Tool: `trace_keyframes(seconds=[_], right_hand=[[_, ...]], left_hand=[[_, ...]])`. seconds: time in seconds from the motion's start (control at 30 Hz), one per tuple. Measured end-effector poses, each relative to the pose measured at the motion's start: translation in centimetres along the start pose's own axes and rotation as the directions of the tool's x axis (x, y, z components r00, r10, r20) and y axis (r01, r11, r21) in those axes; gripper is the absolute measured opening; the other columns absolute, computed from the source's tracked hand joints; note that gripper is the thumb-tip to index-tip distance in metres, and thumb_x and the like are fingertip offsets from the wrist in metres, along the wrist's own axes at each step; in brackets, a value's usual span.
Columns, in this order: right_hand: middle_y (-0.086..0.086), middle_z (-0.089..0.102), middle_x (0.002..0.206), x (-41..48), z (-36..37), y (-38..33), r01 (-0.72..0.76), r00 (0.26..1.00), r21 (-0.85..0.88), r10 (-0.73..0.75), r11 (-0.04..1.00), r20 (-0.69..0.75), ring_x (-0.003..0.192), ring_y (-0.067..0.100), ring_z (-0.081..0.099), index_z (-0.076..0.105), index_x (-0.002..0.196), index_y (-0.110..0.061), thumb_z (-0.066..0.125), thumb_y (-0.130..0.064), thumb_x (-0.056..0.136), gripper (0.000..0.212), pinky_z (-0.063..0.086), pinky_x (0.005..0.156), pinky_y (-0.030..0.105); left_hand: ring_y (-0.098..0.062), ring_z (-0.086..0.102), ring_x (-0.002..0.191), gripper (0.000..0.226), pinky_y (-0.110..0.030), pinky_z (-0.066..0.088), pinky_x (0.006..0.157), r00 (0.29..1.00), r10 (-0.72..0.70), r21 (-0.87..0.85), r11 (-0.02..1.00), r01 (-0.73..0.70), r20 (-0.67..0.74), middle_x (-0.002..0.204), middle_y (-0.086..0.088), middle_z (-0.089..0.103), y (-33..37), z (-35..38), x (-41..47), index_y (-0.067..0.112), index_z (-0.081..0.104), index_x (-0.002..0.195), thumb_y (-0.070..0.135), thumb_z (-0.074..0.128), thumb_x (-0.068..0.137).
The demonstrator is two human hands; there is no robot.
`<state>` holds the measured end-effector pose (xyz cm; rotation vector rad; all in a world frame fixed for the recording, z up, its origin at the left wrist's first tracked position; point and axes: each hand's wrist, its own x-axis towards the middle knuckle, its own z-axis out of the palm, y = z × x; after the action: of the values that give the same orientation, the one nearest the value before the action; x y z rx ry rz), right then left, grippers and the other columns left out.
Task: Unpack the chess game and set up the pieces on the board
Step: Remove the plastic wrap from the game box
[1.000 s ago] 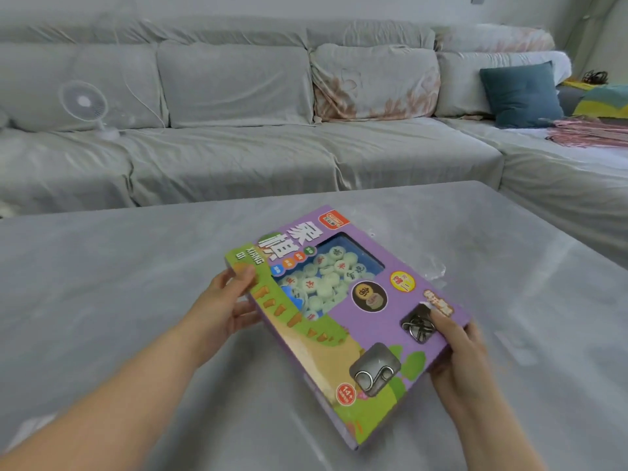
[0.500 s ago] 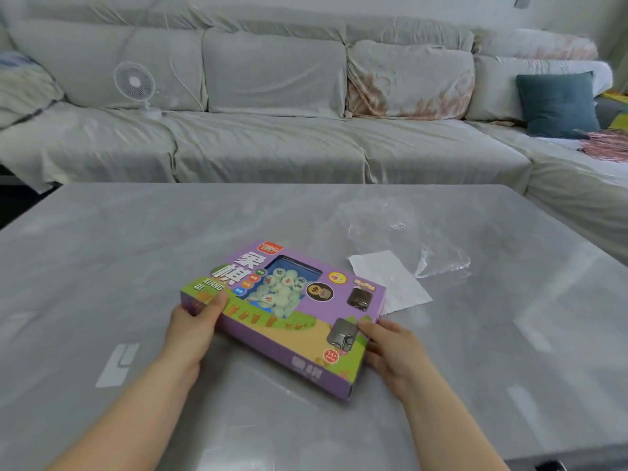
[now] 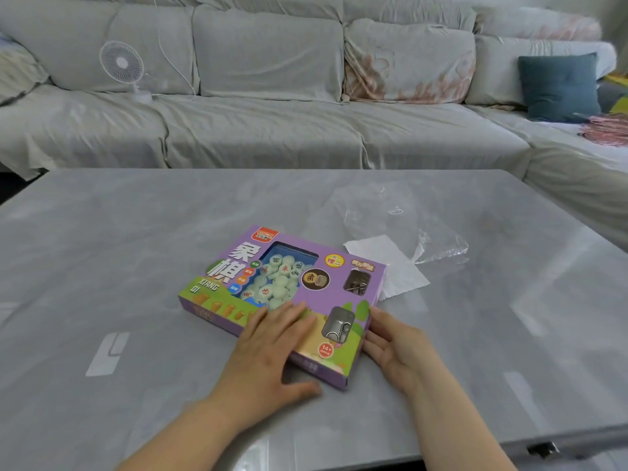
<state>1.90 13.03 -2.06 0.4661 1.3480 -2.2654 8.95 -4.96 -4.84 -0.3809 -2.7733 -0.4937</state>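
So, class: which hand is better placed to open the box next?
Probably the right hand: it touches the right end of the box, while the left hand rests flat on top, steadying it.

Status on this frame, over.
Left hand flat on chess box, right hand open against its end. Box unopened, on table. Paper, plastic wrap behind it.

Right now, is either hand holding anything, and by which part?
Nothing is gripped. The left hand lies flat on the top of the box, near its front edge. The right hand rests open against the box's right end.
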Motion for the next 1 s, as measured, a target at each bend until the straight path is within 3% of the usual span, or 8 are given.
trace_keyframes(seconds=[0.13, 0.37, 0.53, 0.8, 1.0], right_hand=[[0.006, 0.069, 0.056, -0.2, 0.1, 0.0, 0.004, 1.0, 0.025, -0.004, 1.0, 0.0, 0.048, 0.014, 0.066, 0.059, 0.08, -0.001, 0.046, -0.002, 0.09, 0.016, 0.055, 0.045, 0.023], [0.005, 0.069, 0.056, 0.0, 0.4, 0.0, -0.032, 0.999, 0.208, 0.032, 0.978, 0.0, 0.049, 0.015, 0.067, 0.057, 0.084, -0.001, 0.04, -0.004, 0.094, 0.02, 0.055, 0.044, 0.024], [0.004, 0.07, 0.059, 0.1, 1.1, 0.4, -0.005, 1.0, 0.244, -0.001, 0.97, 0.022, 0.052, 0.013, 0.068, 0.056, 0.088, -0.002, 0.041, -0.004, 0.094, 0.017, 0.055, 0.048, 0.024], [0.005, 0.071, 0.061, -0.8, 1.9, -1.7, 0.034, 0.997, 0.017, -0.035, 0.999, 0.063, 0.054, 0.014, 0.069, 0.059, 0.085, -0.001, 0.047, -0.005, 0.091, 0.014, 0.057, 0.052, 0.024], [0.006, 0.068, 0.055, -1.9, 2.5, -1.7, 0.001, 1.0, -0.013, -0.001, 1.0, 0.03, 0.049, 0.014, 0.067, 0.059, 0.078, 0.0, 0.05, -0.005, 0.09, 0.015, 0.055, 0.05, 0.025]], left_hand=[[-0.01, 0.04, 0.118, 0.068, -0.023, 0.011, 0.106, 1.0, 0.0, 0.046, 0.999, -0.001, 0.014, 0.12, 0.002, 0.061, 0.2, 0.4, 0.9, 0.023, 0.044, 0.12, 0.065, 0.043, 0.066], [-0.012, 0.041, 0.117, 0.061, -0.022, 0.015, 0.106, 0.996, 0.052, 0.12, 0.992, -0.043, -0.076, 0.12, -0.002, 0.061, -1.1, 0.0, 1.4, 0.021, 0.045, 0.121, 0.064, 0.021, 0.087], [-0.015, 0.043, 0.117, 0.051, -0.024, 0.02, 0.104, 0.972, 0.141, 0.167, 0.98, -0.11, -0.189, 0.119, -0.004, 0.062, -2.0, 0.0, 1.7, 0.02, 0.045, 0.12, 0.056, 0.024, 0.091], [-0.016, 0.044, 0.114, 0.053, -0.031, 0.03, 0.096, 0.955, 0.167, 0.206, 0.972, -0.116, -0.246, 0.115, -0.007, 0.065, -2.8, -0.4, 2.5, 0.018, 0.045, 0.119, 0.056, 0.021, 0.092], [-0.016, 0.043, 0.113, 0.053, -0.032, 0.031, 0.093, 0.953, 0.167, 0.231, 0.967, -0.108, -0.252, 0.114, -0.007, 0.065, -2.7, -0.4, 2.5, 0.019, 0.045, 0.119, 0.056, 0.018, 0.092]])
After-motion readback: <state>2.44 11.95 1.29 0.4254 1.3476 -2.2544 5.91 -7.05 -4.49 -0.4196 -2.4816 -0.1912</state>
